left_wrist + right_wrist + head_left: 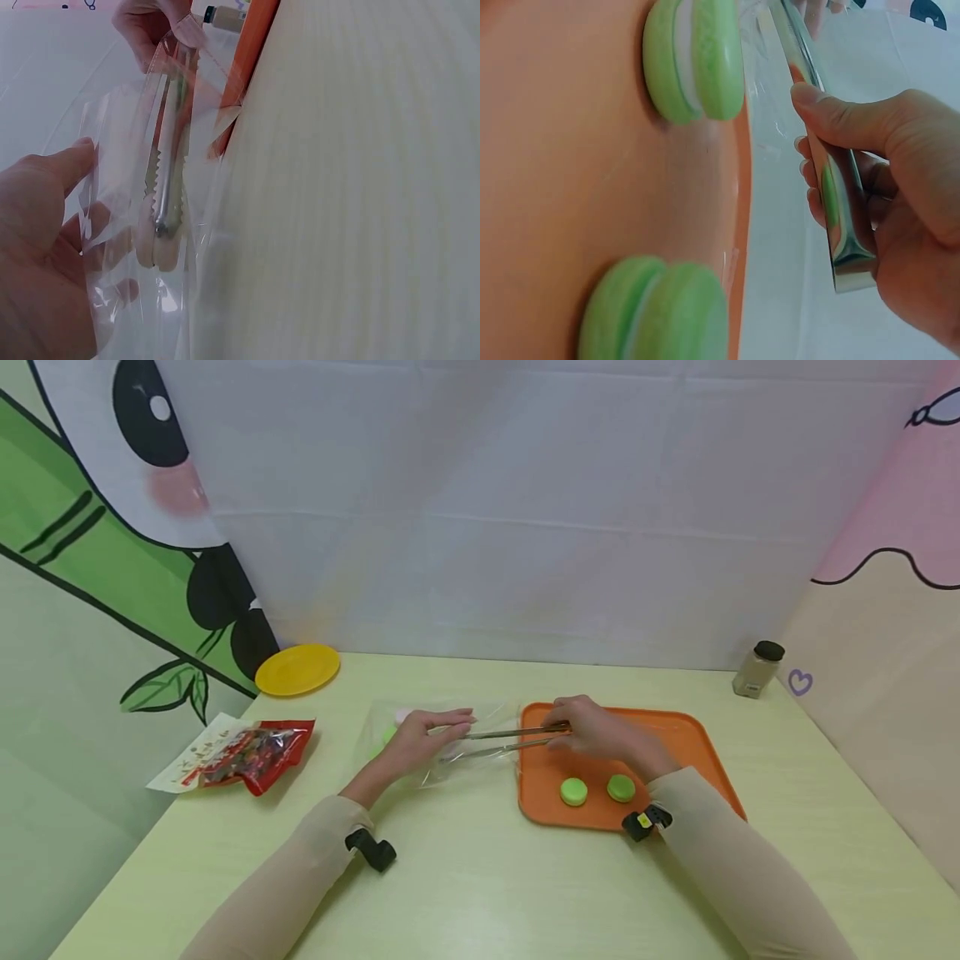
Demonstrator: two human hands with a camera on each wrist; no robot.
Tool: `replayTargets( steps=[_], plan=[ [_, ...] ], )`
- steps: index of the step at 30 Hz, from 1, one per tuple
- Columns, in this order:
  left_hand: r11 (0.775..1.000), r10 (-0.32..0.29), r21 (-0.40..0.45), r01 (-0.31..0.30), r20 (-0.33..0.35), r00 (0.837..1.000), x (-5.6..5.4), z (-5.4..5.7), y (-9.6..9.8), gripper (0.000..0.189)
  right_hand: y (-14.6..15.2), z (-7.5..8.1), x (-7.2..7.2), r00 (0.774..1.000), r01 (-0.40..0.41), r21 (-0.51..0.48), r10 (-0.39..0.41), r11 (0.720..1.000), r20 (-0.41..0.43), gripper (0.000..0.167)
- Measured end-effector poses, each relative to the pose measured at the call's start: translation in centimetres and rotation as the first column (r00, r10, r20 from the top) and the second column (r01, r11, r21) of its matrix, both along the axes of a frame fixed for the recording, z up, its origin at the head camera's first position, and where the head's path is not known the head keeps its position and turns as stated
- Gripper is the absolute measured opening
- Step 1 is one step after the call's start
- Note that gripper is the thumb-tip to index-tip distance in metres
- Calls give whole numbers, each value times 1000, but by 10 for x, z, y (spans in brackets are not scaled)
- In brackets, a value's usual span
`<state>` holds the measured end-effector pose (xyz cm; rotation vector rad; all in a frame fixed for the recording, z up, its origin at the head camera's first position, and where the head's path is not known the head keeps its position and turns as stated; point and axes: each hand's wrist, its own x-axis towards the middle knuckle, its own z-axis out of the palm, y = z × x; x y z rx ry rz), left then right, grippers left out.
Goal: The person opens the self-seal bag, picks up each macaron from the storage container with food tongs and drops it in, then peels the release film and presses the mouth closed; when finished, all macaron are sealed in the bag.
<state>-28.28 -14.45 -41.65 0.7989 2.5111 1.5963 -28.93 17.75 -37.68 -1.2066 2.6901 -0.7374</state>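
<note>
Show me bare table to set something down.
Free: the table between the left sleeve and right sleeve; also the back strip between yellow plate and jar. Crowded: between left hand and right hand, where tongs reach into the clear bag.

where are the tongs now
In the head view, the tongs are near centre in the right hand, across the left edge of the tray, tips at the bag.

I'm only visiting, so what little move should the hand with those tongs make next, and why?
Probably the right hand should ease the tongs out of the clear bag: their tips seem to be inside it, their arms look spread apart in the head view, and two green macarons lie outside on the orange tray.
</note>
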Motion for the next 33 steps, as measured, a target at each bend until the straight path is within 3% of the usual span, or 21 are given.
replayTargets(
  steps=[7, 12, 22, 33],
  plan=[
    [1000, 2, -2, -2, 1, 1000, -1, 0, -2, 33, -20, -2, -7, 997, -76, -13, 76, 997, 25, 9],
    [1000, -3, -6, 3, -1, 1000, 1, 4, 0, 34, -31, -5, -10, 991, -124, -35, 125, 992, 40, 14],
    [998, 35, -47, -34, 8, 999, 4, 0, 1, 39, -46, -8, -12, 976, -140, -49, 146, 989, 161, 24],
    [998, 31, -63, -31, -5, 1000, 2, -1, 2, 39, -55, -7, -10, 979, -135, -35, 139, 990, 148, 22]
  ],
)
